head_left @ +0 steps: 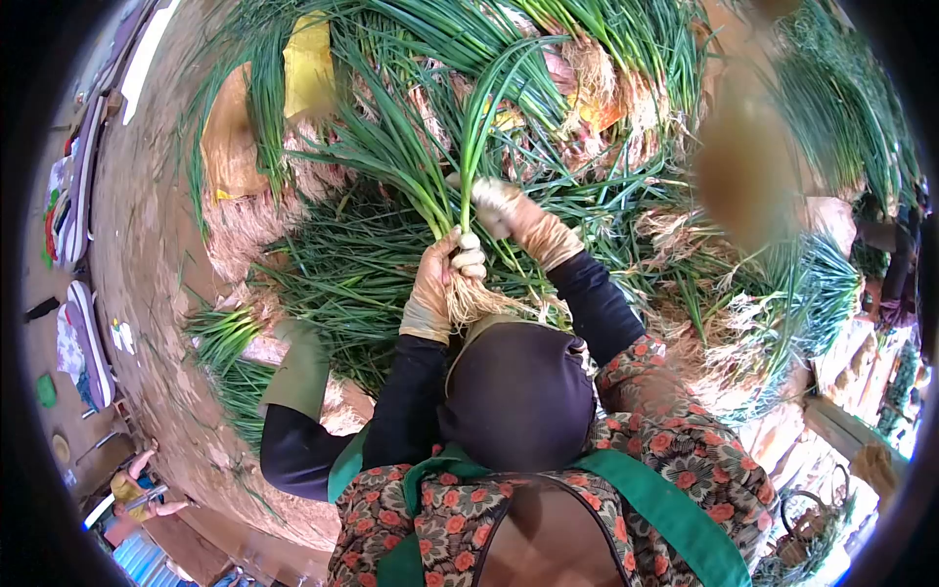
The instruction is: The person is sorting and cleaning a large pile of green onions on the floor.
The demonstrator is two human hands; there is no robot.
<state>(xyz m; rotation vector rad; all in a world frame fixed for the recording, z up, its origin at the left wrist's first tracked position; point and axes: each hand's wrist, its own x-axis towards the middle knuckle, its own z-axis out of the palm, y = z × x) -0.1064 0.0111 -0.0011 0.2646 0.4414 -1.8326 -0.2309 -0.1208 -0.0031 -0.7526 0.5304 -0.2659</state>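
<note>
My left hand (437, 284), in a pale glove, is wrapped round a bunch of green onions (424, 181). Long leaves fan upward from the grip, and stringy roots (472, 299) hang below it. Whitish rounded shapes along the grip look like covered fingertips. My right hand (501, 207), also gloved and somewhat blurred, is curled against the upright stalks just above the left hand. A pale tip shows on the far side of these stalks. Beneath both hands lies a heap of loose green onion leaves (362, 245).
Bundles of green onions (597, 78) lie beyond my hands, some roots by yellow wrapping (309, 64). More bundles (817, 284) lie at the right. A rounded dark form (518, 396), possibly my knee, rises close below my hands. At lower left is another person (137, 494). Brown blurs cover the upper right.
</note>
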